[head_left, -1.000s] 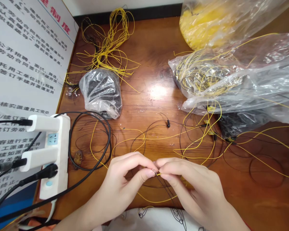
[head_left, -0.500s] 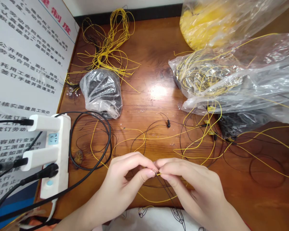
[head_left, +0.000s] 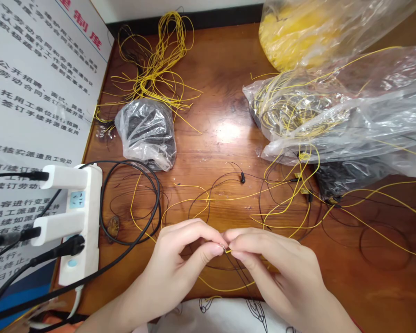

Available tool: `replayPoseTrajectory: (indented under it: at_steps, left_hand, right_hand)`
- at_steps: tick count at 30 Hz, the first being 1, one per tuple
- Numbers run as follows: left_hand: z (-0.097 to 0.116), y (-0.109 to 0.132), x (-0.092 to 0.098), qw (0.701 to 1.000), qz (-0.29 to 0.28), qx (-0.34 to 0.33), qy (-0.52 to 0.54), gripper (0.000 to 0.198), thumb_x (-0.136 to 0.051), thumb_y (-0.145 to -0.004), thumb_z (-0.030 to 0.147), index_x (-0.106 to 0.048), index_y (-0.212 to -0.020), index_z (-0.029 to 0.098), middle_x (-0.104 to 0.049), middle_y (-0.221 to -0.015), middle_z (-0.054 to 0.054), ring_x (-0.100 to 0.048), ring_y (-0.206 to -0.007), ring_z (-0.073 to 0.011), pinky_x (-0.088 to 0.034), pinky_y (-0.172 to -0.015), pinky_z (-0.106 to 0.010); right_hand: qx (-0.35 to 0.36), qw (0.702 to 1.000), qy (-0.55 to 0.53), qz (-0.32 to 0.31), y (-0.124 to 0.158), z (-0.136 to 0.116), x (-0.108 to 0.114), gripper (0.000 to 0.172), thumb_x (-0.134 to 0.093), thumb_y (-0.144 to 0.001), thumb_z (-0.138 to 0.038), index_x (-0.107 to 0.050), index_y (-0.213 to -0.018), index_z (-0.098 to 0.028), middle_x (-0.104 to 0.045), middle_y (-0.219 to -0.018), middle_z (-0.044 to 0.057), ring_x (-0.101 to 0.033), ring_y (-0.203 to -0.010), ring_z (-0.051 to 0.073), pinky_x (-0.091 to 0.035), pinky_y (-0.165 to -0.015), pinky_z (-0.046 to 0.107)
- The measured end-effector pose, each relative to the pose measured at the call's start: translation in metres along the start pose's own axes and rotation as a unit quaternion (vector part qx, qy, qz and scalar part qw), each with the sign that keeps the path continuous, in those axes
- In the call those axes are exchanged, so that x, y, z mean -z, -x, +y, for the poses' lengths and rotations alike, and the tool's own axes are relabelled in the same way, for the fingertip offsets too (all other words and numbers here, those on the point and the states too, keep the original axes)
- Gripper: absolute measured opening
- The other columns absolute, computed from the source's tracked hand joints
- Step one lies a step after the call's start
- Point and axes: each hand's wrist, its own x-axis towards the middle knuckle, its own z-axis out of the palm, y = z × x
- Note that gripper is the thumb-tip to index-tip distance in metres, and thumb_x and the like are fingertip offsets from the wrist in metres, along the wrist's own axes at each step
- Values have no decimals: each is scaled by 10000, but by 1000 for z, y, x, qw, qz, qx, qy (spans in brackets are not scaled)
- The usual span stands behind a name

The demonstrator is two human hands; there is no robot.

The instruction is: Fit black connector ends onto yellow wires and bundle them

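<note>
Near the table's front edge, my left hand (head_left: 190,261) and my right hand (head_left: 275,266) meet fingertip to fingertip. Between the left thumb and forefinger is pinched a small bit with a shiny metal end, partly hidden, from which thin black wires (head_left: 241,274) hang toward my lap. A short piece of yellow wire (head_left: 228,251) shows at the tips of my right thumb and forefinger, which are closed on it. Whether the two pieces are joined cannot be made out. Beneath my hands a loop of yellow wire (head_left: 225,290) crosses the wood.
A white power strip (head_left: 79,231) with plugs and a coiled black cable (head_left: 159,203) lies left. Behind it sit a bagged black bundle (head_left: 147,134) and loose yellow wires (head_left: 169,60). Plastic bags of yellow wire (head_left: 298,106) fill the right. A small black connector (head_left: 242,177) lies mid-table.
</note>
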Motion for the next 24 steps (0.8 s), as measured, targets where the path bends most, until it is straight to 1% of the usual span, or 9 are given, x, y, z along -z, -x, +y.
replayPoseTrajectory:
  at_steps: [11, 17, 24]
  left_hand:
    - [1, 0, -1, 1000, 0, 6, -1, 139, -597, -927, 221, -695, -831, 196, -721, -766, -3, -666, -708, -126, -495, -624, -209]
    - [1, 0, 0, 1000, -1, 6, 0, 134, -600, -925, 213, -695, -831, 197, -719, -767, 0, -658, -698, -118, -490, -622, -203]
    - [2, 1, 0, 1000, 0, 6, 7, 143, -594, -930, 216, -697, -833, 198, -719, -770, -2, -660, -707, -121, -492, -624, -204]
  right_hand:
    - [-5, 1000, -6, 5, 0, -2, 1, 150, -522, -927, -74, -589, -938, -208, -736, -887, -17, -708, -792, 66, -566, -773, 119]
    - [-8, 1000, -4, 0, -1, -2, 1, 150, -513, -935, -76, -584, -947, -208, -731, -878, -13, -705, -782, 74, -569, -749, 130]
    - [2, 1000, -9, -3, -1, -1, 1, 151, -514, -930, -66, -585, -947, -198, -726, -899, -12, -697, -803, 63, -559, -774, 116]
